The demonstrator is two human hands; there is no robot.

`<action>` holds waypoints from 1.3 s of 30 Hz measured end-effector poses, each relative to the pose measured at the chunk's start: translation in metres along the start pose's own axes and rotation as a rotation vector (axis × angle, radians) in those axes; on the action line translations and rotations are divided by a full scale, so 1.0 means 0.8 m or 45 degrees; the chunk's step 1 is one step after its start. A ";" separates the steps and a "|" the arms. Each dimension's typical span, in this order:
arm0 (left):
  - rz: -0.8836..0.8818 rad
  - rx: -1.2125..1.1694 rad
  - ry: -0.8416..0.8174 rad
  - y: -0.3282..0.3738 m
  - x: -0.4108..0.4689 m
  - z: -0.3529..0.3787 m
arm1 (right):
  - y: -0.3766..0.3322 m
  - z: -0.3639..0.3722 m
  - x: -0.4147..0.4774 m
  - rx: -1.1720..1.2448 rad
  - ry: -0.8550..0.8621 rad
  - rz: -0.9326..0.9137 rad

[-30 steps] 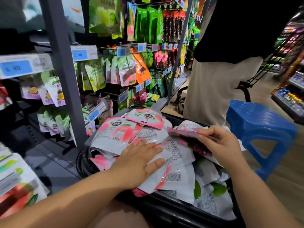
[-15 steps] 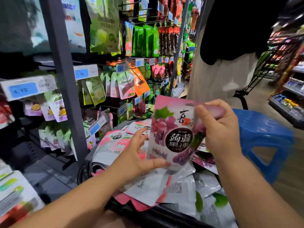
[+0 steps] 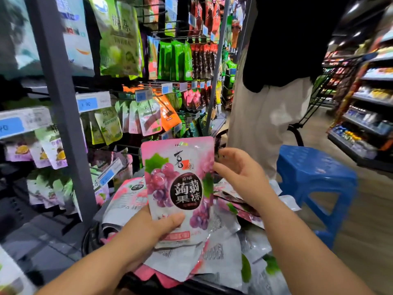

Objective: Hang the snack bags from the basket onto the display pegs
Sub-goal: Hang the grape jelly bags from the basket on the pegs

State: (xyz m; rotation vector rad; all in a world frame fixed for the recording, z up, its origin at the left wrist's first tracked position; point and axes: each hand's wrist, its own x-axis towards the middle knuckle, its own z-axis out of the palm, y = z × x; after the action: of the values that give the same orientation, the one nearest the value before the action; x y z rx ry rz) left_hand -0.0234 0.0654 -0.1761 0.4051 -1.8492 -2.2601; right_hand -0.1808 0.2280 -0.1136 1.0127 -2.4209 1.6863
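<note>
The display rack [image 3: 59, 103] is seen on the left, and it fills most of the view. Many snack bags in green, orange and pink are hung on its pegs [image 3: 170, 83] in several rows. A person in a black top and pale trousers [image 3: 268, 124] is seen standing behind the basket, turned away, and only the body from shoulder to leg is shown. A blue plastic stool [image 3: 314, 167] is placed on the floor at the right, just beside the basket. The dark basket [image 3: 87, 239] is seen low in the middle, and it is filled with a loose pile of snack bags [image 3: 223, 252], most of them lying with the printed silver back up. One pink grape bag [image 3: 180, 184] is held upright above this pile, with its front turned to the camera and its top edge below the pegs, apart from them. The bag is gripped at its lower part by the left hand [image 3: 148, 228], with the thumb pressed on the front and the fingers hidden behind. The right hand [image 3: 240, 175] is held loosely open at the bag's right edge and nothing is grasped by it; whether its thumb touches the edge cannot be told. A blue price label [image 3: 93, 102] is fixed on the rack at the left.
</note>
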 end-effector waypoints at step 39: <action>-0.050 -0.117 0.191 0.011 0.001 -0.015 | 0.000 -0.033 -0.024 0.014 0.521 -0.209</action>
State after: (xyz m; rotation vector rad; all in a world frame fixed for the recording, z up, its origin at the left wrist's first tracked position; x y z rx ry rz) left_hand -0.0202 0.0526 -0.1697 0.5826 -1.6720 -2.2618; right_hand -0.1748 0.2600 -0.1098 0.7521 -2.0166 1.6587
